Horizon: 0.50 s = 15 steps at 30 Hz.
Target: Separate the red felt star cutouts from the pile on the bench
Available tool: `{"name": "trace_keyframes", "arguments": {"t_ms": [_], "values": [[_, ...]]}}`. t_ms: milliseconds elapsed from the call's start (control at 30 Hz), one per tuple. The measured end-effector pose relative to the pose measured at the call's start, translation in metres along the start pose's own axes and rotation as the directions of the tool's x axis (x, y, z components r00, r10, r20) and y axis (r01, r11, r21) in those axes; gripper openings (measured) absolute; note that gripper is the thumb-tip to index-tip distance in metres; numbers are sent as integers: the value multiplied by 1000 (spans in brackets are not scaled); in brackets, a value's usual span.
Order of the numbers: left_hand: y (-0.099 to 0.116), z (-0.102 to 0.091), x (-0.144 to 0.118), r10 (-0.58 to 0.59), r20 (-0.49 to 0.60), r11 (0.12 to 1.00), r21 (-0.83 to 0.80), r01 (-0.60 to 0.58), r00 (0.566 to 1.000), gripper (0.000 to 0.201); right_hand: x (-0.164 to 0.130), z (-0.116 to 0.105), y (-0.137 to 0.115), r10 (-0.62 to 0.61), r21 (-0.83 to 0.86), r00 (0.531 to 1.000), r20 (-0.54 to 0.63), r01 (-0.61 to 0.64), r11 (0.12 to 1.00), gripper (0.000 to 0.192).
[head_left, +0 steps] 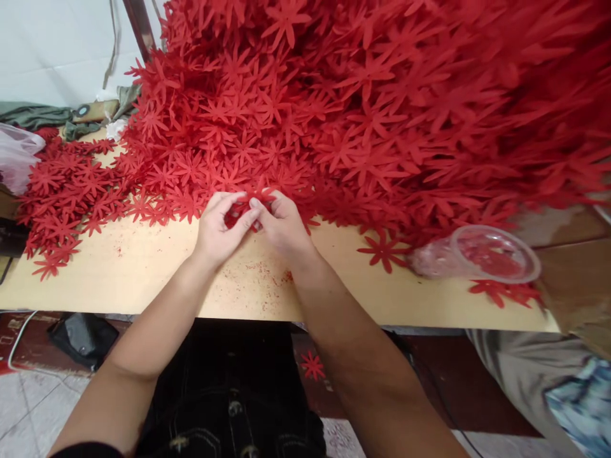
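Observation:
My left hand [218, 222] and my right hand [281, 224] meet at the near edge of a big heap of red flower-shaped cutouts [267, 108]. Between them is a red flower cutout [260, 196], with the fingers of both hands closed on it and the thumbs touching its near side. My fingers hide part of the piece, and I cannot tell whether it is one layer or several. Red crumbs lie on the pale tabletop [157, 267] below my wrists.
A clear plastic tub [496, 254] lies on its side at the right, near a loose red flower [383, 251]. A smaller red pile [71, 184] and a plastic bag [19, 156] are at the left. Cardboard [577, 280] stands at the right edge. One flower [312, 365] lies below the table.

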<state>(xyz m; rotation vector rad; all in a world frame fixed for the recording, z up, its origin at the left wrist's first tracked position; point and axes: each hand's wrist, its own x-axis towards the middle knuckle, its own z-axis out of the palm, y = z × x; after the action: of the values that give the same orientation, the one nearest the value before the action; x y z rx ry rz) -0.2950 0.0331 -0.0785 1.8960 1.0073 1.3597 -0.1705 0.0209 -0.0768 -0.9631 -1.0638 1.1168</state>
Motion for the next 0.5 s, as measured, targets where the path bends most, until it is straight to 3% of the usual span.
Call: {"name": "trace_keyframes", "arguments": {"t_ms": [200, 267, 333, 400, 500], "values": [[-1, 6, -4, -86, -64, 995, -61, 82, 994, 15, -11, -3, -5, 24, -100, 998, -53, -29, 995, 42], [2, 7, -7, -196, -41, 972, -138, 188, 980, 15, -14, -5, -6, 38, -193, 998, -52, -48, 980, 39], [6, 10, -10, -336, -4, 903, -286, 321, 942, 16, -16, -6, -6, 42, -266, 996, -79, -62, 962, 42], [10, 14, -14, -423, 100, 801, -423, 423, 901, 23, -20, -5, -6, 53, -300, 993, -104, -82, 950, 46], [16, 16, -16, -426, 201, 752, -464, 469, 882, 17, -26, -1, -9, 91, -311, 988, -128, -127, 942, 52]]}}
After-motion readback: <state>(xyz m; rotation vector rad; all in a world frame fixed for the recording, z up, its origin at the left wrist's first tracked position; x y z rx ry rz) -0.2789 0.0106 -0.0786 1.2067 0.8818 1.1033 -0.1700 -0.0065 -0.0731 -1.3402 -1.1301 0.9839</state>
